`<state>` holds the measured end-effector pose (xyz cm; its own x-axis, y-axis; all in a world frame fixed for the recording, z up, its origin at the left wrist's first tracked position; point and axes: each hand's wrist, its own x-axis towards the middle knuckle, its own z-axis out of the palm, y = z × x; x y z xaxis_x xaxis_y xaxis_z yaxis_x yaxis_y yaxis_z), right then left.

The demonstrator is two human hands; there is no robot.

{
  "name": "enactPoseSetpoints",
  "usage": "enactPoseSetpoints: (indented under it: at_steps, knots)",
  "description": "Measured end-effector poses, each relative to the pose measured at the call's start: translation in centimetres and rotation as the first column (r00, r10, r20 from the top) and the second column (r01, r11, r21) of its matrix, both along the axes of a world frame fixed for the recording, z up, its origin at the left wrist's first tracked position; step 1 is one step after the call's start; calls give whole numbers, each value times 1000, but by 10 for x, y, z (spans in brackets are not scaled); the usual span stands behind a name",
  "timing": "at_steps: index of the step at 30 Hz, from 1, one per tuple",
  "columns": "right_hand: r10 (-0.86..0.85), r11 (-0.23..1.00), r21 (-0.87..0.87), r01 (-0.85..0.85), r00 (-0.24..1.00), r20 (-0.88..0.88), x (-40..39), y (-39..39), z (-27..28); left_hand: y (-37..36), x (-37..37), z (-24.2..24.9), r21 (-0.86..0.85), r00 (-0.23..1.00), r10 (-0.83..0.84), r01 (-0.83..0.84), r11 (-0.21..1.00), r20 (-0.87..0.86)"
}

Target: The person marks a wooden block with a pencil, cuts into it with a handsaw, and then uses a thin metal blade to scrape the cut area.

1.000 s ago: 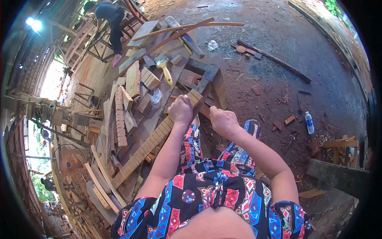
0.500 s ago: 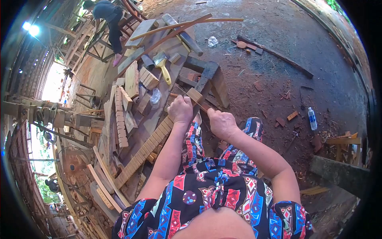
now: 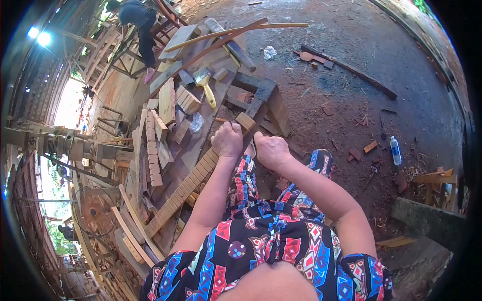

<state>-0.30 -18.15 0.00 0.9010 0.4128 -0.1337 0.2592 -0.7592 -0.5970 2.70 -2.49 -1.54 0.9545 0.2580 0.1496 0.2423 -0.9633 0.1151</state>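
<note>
My left hand (image 3: 228,140) is closed at the upper end of a long notched wooden strip (image 3: 186,190), with a thin brown stick (image 3: 221,120) showing just above its knuckles. Beside its fingers is a small pale wooden block (image 3: 245,121) at the bench corner. To the right of the block, my right hand (image 3: 271,150) is closed with the fingers curled under; what it grips is hidden. The two hands are a short gap apart.
A yellow-handled brush (image 3: 208,93), a crumpled plastic bag (image 3: 196,123) and wooden blocks (image 3: 187,100) lie on the bench. A water bottle (image 3: 395,150) stands or lies on the floor at right. Another person (image 3: 138,25) is at the upper left.
My right hand has moved left, closer to the block and my left hand. The thin reddish tool seen between the hands before is no longer clearly visible.
</note>
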Motion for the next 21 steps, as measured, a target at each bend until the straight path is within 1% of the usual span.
enactPoseSetpoints:
  at_steps: [2, 4, 8, 10, 14, 18, 21]
  knots:
    - [-2, 1000, 6, 2, 1000, 14, 0, -2, 1, -1, -1, 1, -6, 1000, -1, 1, 1000, 9]
    - [6, 1000, 26, -5, 999, -50, -7, -13, 10, -1, -1, 2, -13, 1000, 2, -1, 1000, 19]
    - [26, 1000, -11, -27, 997, -69, -17, -24, 5, -2, -1, 3, -13, 1000, 2, -2, 1000, 29]
    - [-6, 1000, 9, 7, 999, -44, -13, -18, 5, -3, -1, 1, -21, 999, -6, 6, 1000, 32]
    - [-1, 1000, 2, 1, 1000, 13, 4, 0, -4, -2, -3, 5, -2, 1000, 5, -5, 1000, 20]
    - [9, 1000, 1, -9, 1000, 5, -6, -13, 1, -4, -3, 10, -29, 1000, 9, -9, 1000, -13]
    - [7, 1000, -23, -7, 1000, -9, -23, -27, -1, -4, -4, 10, -43, 1000, -5, 5, 999, 15]
